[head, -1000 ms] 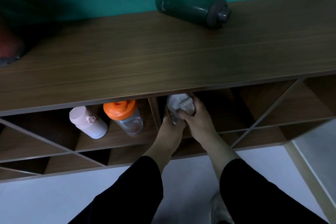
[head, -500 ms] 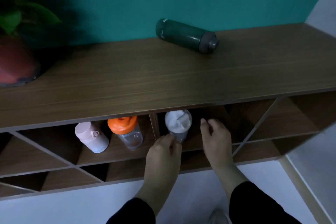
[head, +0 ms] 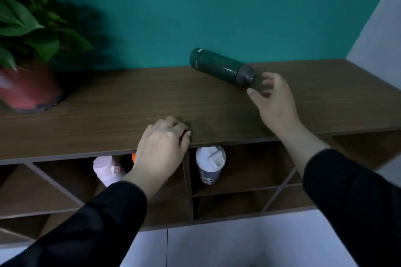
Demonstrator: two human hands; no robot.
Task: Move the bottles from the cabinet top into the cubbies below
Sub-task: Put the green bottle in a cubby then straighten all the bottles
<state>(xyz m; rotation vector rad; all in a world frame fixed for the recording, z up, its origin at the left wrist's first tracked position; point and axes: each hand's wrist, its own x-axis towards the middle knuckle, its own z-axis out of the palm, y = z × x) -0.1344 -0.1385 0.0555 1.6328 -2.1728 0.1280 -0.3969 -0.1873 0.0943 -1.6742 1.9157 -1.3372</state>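
Observation:
A dark green bottle (head: 221,68) with a grey cap lies on its side on the wooden cabinet top (head: 130,104), near the teal wall. My right hand (head: 274,101) hovers open just right of its cap, not touching it. My left hand (head: 162,147) rests on the cabinet's front edge, fingers curled, holding nothing. In the cubbies below, a white-lidded shaker bottle (head: 210,167) stands in the middle cubby. A pink bottle (head: 107,170) sits in the cubby to the left, and an orange-capped bottle (head: 133,157) is mostly hidden behind my left hand.
A potted plant in a red-brown pot (head: 28,91) stands at the left end of the cabinet top. Diagonal dividers split the outer cubbies (head: 280,188). A pale wall (head: 379,28) borders the cabinet on the right; white floor lies below.
Both hands let go of the white-lidded bottle and rose out of the cubby. The right hand moved up to beside the green bottle; the left hand settled on the cabinet's front edge.

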